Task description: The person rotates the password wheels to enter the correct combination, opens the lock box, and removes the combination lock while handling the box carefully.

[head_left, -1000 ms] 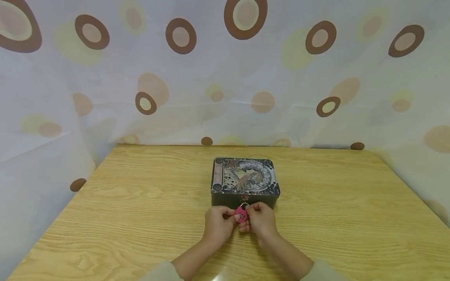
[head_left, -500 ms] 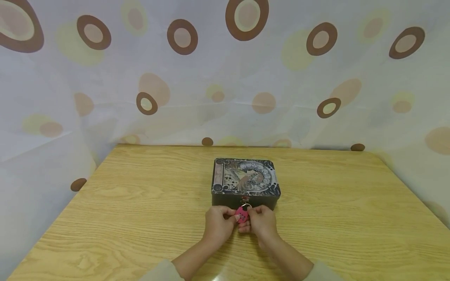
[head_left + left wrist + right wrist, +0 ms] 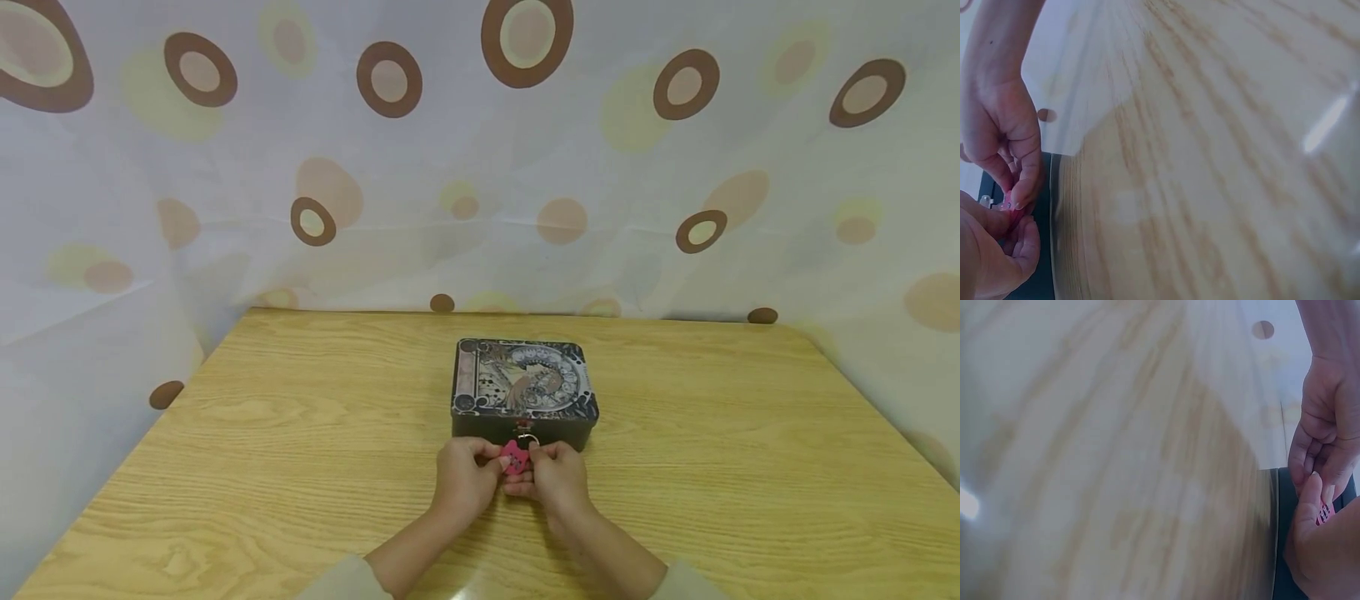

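A dark tin box (image 3: 525,375) with an ornate picture lid stands on the table, its lid down. Just in front of its small metal clasp (image 3: 522,427) is a pink cat-head padlock (image 3: 514,457) with dark dials on its face. My left hand (image 3: 467,477) pinches the padlock's body from the left. From the right, my right hand (image 3: 558,479) pinches at the curved shackle (image 3: 529,439), its lower fingers under the body. Whether the shackle passes through the clasp is hard to tell. Fingers hide most of the padlock in the right wrist view, where dials (image 3: 1325,514) show.
The wood-grain table (image 3: 300,433) extends on both sides of the box. A white cloth (image 3: 465,167) with brown and beige ovals hangs behind and along the sides. Both sleeves (image 3: 341,582) are pale.
The shackle has swung to the right relative to the padlock's body, and my right thumb has shifted slightly right with it. My left hand keeps its pinch; the box stays in place.
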`<state>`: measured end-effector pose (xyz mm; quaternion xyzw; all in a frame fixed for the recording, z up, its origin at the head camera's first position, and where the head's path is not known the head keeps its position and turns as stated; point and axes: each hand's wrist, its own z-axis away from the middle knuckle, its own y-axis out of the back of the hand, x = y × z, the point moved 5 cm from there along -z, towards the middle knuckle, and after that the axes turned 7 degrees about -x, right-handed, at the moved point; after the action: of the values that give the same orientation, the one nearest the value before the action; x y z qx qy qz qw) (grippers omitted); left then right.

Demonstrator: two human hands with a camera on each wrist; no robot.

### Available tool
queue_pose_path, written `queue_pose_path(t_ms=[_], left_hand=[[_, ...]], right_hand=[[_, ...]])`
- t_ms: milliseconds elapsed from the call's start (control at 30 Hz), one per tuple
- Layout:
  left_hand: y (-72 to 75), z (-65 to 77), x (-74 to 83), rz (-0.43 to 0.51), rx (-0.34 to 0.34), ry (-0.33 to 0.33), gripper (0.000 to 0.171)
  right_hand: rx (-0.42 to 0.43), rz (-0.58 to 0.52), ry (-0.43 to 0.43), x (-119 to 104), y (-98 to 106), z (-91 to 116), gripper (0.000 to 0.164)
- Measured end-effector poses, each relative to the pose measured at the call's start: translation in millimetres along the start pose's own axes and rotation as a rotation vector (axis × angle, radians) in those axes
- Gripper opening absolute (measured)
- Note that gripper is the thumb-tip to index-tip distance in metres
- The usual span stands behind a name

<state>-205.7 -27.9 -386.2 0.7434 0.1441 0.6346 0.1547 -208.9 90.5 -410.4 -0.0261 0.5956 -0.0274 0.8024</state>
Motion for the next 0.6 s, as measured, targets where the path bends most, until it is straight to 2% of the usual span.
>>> queue_pose_path(t_ms=[400,600], left_hand=[[-1.9,-3.2,3.6,0.005,-0.018,0.008,0.004],[-1.9,-4.3,5.7,0.004,-0.012,-0.018,0.004]], right_hand=[[0.001,-0.07,0.002,0.5,-1.5,0.5,0.017],[0.01,-0.096,0.0,0.9,-2.0,0.8,0.024]])
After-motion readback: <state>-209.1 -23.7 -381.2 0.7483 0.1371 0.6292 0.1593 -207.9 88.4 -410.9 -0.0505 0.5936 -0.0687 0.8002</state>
